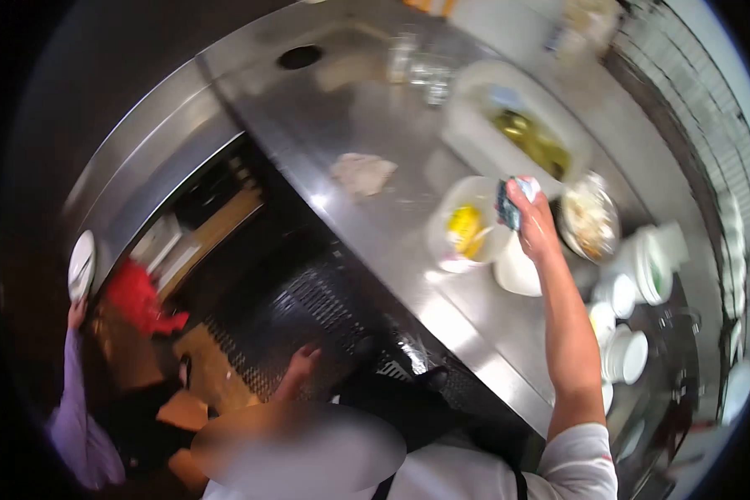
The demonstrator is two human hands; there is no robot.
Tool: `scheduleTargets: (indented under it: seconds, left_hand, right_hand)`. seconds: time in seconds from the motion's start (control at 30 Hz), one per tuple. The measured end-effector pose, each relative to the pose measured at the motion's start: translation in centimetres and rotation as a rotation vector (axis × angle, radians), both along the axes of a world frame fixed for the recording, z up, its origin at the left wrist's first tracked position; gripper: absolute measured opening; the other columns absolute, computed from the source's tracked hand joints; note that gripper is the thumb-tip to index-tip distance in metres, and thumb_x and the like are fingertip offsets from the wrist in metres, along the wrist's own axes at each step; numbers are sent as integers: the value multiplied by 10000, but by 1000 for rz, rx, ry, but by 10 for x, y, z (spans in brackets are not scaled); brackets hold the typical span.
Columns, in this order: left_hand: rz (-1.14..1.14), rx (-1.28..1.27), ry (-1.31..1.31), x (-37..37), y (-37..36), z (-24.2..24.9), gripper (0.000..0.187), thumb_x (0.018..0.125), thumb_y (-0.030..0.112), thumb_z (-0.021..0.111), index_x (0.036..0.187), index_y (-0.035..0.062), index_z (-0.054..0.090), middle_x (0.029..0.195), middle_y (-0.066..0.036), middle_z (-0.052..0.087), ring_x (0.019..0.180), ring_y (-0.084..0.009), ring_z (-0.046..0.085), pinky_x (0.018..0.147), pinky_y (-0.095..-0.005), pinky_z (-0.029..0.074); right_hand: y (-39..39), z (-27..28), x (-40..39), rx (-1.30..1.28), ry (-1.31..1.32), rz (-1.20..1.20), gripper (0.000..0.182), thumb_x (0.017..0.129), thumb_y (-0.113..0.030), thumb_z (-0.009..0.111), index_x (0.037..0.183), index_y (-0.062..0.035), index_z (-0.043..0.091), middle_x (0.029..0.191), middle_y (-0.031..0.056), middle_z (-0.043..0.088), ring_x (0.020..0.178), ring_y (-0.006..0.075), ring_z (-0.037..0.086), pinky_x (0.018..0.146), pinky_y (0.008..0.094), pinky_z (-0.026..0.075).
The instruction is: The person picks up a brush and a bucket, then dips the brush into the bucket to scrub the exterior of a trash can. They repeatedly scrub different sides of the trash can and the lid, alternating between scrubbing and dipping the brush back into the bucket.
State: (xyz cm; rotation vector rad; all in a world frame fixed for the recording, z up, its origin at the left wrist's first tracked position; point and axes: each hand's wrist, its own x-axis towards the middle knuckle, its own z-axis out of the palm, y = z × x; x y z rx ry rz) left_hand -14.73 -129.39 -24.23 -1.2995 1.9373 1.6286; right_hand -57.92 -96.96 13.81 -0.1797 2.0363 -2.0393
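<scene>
My right hand (527, 204), at the end of a stretched arm, is closed on a small dark blue-green and white crumpled thing. Blur hides whether it is a cloth or a packet. The hand is above the counter, beside a white tub (435, 237) with yellow things inside. Just under the wrist a white container (518, 271) shows in part. A clear-wrapped bowl (590, 218) of pale food stands on the hand's other side. Low over the dark floor, my left hand (305, 361) hangs with loosely bent fingers and nothing visible in it.
A large white bin (468, 112) holds yellow-green contents. Glasses (429, 75) and a pale cloth (363, 173) lie on the steel counter (308, 125). White tubs (627, 357) crowd the right side. At far left a purple-sleeved co-worker (83, 429) holds a white plate (82, 265).
</scene>
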Motion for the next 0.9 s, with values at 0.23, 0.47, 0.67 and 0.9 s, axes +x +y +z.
scheduleTargets:
  seconds: [0.23,0.47,0.67,0.9]
  left_hand:
    - [29,99,86,35,26,-4,240,957,212,596,1067,0,568,887,-117,662,677,-198,612,558,-339,485]
    - [-149,122,-166,107,57,-18,272,972,171,537,1182,5,582,764,-103,601,700,-217,591,591,-348,481]
    - [128,347,-106,125,99,3,240,931,173,552,1149,90,607,877,-65,659,662,-187,586,518,-331,450]
    - [-349,-164,-190,90,148,32,539,883,345,687,1281,1,567,1047,-154,685,842,-223,620,701,-371,483]
  right_hand:
    - [291,41,-26,434,331,-630,684,814,-543,705,1198,-2,538,1051,138,620,935,231,611,778,376,512]
    - [541,-10,-75,1547,-136,-379,713,793,-566,671,1199,14,594,1034,221,688,977,351,664,854,429,508]
    - [566,-32,-93,1519,-329,197,459,804,-393,653,1063,-18,709,1083,182,700,976,305,667,836,426,507]
    - [562,7,-78,1305,-154,-74,647,638,-331,745,1184,-3,633,1094,165,689,944,288,664,835,395,510]
